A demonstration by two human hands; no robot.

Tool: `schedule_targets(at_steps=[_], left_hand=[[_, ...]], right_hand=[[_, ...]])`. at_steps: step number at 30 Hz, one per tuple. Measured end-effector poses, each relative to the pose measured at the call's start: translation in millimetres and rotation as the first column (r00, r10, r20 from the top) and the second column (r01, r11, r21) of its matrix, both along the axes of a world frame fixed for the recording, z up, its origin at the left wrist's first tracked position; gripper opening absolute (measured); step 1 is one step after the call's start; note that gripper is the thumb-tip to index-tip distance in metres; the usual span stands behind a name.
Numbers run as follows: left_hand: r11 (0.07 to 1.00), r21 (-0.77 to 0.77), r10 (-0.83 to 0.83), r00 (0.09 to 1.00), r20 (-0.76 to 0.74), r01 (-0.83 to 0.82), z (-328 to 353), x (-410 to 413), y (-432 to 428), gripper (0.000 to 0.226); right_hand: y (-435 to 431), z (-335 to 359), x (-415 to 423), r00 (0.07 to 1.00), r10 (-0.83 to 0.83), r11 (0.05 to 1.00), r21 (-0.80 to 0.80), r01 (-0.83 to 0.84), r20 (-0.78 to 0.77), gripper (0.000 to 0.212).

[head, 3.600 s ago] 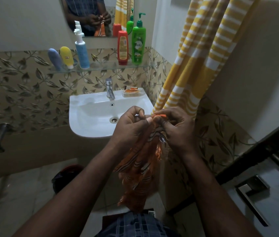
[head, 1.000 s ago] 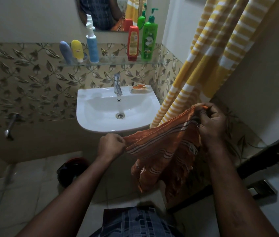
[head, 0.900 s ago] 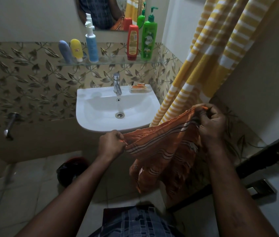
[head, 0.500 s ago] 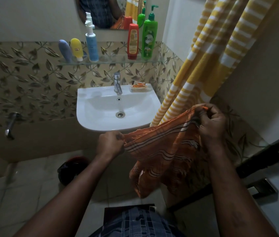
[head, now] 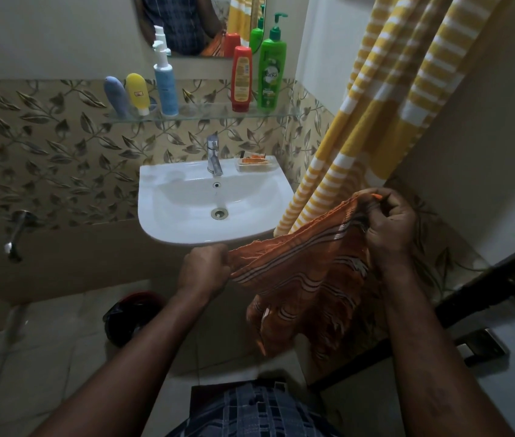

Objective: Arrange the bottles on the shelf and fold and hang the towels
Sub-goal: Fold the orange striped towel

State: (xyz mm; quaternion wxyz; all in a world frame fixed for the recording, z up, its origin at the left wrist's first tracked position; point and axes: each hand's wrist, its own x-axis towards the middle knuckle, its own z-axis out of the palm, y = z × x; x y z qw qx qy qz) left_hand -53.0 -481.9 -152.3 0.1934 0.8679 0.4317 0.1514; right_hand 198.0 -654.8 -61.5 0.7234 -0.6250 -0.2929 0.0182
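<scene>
Fingers [head: 390, 205] of the right hand [head: 390, 225] and left hand [head: 204, 269] pinch the top edge of the orange towel [head: 306, 279]. Bunched between touching hands seconds ago, it now hangs stretched open beside the sink [head: 155, 228], probably ready for its first fold. Bottles [head: 271, 74] stand on the shelf [head: 205, 113].

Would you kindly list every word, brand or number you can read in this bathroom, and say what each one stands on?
"Vatika": on the green pump bottle, at the right end of the glass shelf.
Label of the red bottle: too blurred to read.
Label of the yellow tube: too small to read.
On the blue pump bottle: nothing legible.
</scene>
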Motion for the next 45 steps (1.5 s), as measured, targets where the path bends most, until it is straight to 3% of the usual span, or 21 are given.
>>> schedule_targets(at_steps=[2,5,13,19,23,30,34,36,39,45], left_hand=[[0.986,0.061,-0.153,0.988,0.013,0.152,3,-1,-2,0.012],[0.950,0.070,-0.305,0.952,-0.006,0.305,8,-2,-6,0.032],[0.940,-0.024,-0.341,0.939,-0.045,0.340,12,-1,-9,0.066],[0.945,-0.045,-0.324,0.945,-0.040,0.323,12,0,-9,0.058],[0.949,-0.019,-0.313,0.942,-0.124,0.313,12,3,-8,0.035],[0.972,0.015,-0.220,0.926,-0.306,0.236,9,5,-7,0.038],[0.987,0.017,-0.154,0.971,-0.181,0.160,15,2,-7,0.038],[0.978,0.091,-0.166,0.962,-0.217,0.190,18,-1,1,0.029],[0.937,0.056,-0.301,0.882,-0.364,0.343,22,-8,7,0.023],[0.920,0.068,-0.331,0.860,-0.389,0.385,16,-18,9,0.038]], right_hand=[[-1,0,3,1.000,-0.012,1.000,0.005,0.012,-0.005,0.019],[-3,1,6,1.000,-0.019,1.000,0.013,0.019,-0.011,0.020],[-3,6,6,1.000,0.001,1.000,0.010,0.000,-0.023,0.029],[-3,6,9,1.000,-0.027,1.000,-0.015,0.027,0.004,0.021],[-3,7,10,0.999,-0.032,0.999,-0.025,0.032,0.013,0.022],[-3,-1,12,0.997,-0.067,0.996,-0.051,0.070,0.041,0.014],[-2,-13,17,0.993,-0.082,0.986,-0.141,0.093,0.081,0.019],[-5,-23,19,0.990,-0.126,0.976,-0.173,0.136,0.068,0.018],[-9,-33,23,0.982,-0.184,0.967,-0.171,0.187,0.032,0.008],[-4,-35,26,0.974,-0.223,0.955,-0.188,0.228,0.047,0.006]])
